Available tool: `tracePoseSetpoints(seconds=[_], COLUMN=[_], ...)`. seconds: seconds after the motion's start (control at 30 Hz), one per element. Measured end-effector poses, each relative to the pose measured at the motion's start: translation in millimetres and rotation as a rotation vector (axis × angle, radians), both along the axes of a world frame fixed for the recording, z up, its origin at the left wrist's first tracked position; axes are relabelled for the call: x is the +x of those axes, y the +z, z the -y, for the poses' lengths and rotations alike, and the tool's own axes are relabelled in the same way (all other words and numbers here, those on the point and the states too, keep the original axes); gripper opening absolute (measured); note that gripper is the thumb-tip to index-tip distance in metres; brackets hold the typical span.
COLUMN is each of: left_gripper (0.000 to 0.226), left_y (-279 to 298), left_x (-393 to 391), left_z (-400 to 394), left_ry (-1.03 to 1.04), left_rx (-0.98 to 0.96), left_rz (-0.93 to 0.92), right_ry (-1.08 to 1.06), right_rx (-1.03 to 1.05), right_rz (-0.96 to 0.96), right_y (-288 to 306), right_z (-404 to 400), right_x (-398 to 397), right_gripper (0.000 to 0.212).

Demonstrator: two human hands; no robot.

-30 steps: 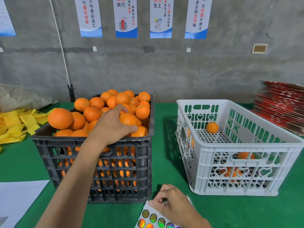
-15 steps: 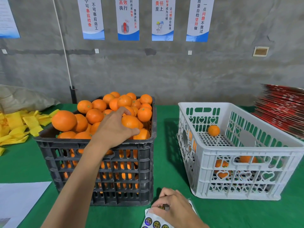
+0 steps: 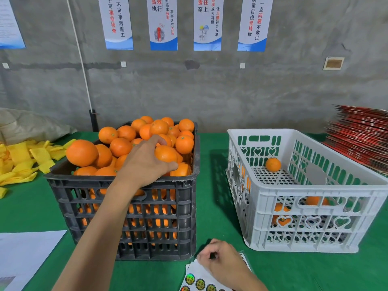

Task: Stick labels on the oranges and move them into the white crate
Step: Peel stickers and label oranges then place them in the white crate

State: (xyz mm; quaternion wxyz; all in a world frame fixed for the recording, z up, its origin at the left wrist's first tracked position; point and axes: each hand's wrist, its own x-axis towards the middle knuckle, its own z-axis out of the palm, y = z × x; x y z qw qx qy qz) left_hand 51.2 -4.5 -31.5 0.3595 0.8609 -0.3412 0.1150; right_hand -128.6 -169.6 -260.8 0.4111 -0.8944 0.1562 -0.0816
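Note:
A black crate (image 3: 184,208) heaped with several oranges stands left of centre. My left hand (image 3: 144,162) reaches into it and grips one orange (image 3: 165,153) near the crate's front right corner. At the bottom edge my right hand (image 3: 220,261) rests on a white label sheet (image 3: 197,280) with round shiny stickers, its fingers curled and pinching at the sheet. To the right stands the white crate (image 3: 310,187), which holds an orange (image 3: 273,164) on its perforated floor and a few more behind its front wall.
A green cloth (image 3: 212,206) covers the table. Yellow foam wrappers (image 3: 23,158) lie at the left with a grey sack behind. A stack of red flat cartons (image 3: 361,135) sits at the far right. White paper (image 3: 23,255) lies at the front left.
My left hand has closed further around the orange, thumb now under it. My right hand stays on the label sheet, still pinching. The camera has tilted up slightly.

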Motion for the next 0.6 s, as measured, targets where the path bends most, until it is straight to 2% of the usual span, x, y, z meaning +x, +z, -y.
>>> tracePoseSetpoints(seconds=[0.13,0.33,0.43,0.5,0.6], left_gripper=[0.063,0.063,0.063,0.062,0.059], left_y=[-0.8,-0.1,-0.6,-0.4,0.3], left_x=[0.7,0.6,0.3,0.5,-1.1], left_z=[-0.6,-0.8,-0.9,-0.4,-0.4], left_ry=[-0.003,-0.013,-0.037,-0.052,-0.07], left_rx=[0.0,0.001,-0.028,-0.038,-0.045], left_rz=[0.007,-0.003,0.002,-0.003,-0.009], right_ry=[-0.08,-0.254,-0.381,-0.456,-0.567], right_rx=[-0.196,-0.051,-0.077,-0.231,-0.527], right_rz=[0.006,0.186,0.421,0.589,0.69], right_y=[-3.5,16.5,63.4,105.8,165.7], right_z=[-3.4,-6.2,-4.4,-4.1,-8.8], right_x=[2.0,-5.0,-4.9,2.2,20.3], right_gripper=[0.02,0.022,0.02,0.024,0.023])
